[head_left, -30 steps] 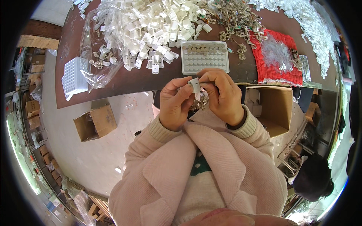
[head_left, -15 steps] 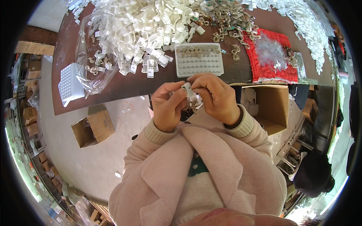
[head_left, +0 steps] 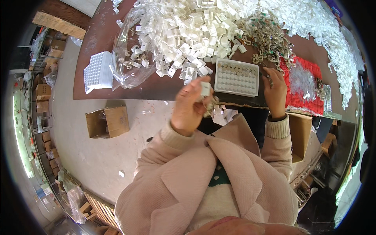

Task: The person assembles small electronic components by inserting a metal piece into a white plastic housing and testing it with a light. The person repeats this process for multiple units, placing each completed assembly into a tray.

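left hand (head_left: 188, 109) has a white plastic casing (head_left: 205, 89) pinched in its fingers, left of the tray (head_left: 235, 88). right hand's (head_left: 276, 92) just right of the tray, fingers curled, can't tell if they've got anything.

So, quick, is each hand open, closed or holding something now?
Left hand: holding a small white plastic casing, with tan coiled wire below it.
Right hand: partly curled beside the white rectangular plastic tray; grip cannot be told.

Bare table (head_left: 162, 89) front-left, white heap (head_left: 196, 35) behind, tray (head_left: 237, 84) right
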Action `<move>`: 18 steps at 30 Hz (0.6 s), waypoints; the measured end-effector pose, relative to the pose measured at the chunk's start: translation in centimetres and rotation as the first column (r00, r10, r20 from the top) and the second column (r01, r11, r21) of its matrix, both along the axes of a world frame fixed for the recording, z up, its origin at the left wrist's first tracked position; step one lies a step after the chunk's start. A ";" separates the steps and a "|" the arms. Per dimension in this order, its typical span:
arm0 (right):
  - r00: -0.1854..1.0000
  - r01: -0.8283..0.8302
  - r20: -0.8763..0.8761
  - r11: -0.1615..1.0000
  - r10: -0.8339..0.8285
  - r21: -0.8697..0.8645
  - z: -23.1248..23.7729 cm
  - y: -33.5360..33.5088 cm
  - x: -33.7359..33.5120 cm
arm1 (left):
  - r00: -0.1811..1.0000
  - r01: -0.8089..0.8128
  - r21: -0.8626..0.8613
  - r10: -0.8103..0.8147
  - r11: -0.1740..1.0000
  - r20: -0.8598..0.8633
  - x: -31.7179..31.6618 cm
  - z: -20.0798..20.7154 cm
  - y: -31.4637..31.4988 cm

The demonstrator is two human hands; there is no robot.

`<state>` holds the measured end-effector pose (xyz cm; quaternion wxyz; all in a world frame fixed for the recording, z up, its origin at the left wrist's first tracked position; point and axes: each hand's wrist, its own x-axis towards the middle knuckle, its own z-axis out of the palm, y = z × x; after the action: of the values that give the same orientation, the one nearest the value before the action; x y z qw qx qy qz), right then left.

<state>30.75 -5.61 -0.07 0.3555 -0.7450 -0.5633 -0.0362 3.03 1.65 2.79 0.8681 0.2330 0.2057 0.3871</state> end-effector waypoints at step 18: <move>0.994 -0.076 0.091 0.966 0.055 0.247 2.8 -0.8 -0.8 | 0.562 0.129 0.963 0.783 0.235 -0.266 0.1 2.2 5.3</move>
<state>29.94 -6.41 2.74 0.4237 -0.6732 -0.5927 -0.1261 3.13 6.99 5.03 0.2780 0.7571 0.3227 0.4954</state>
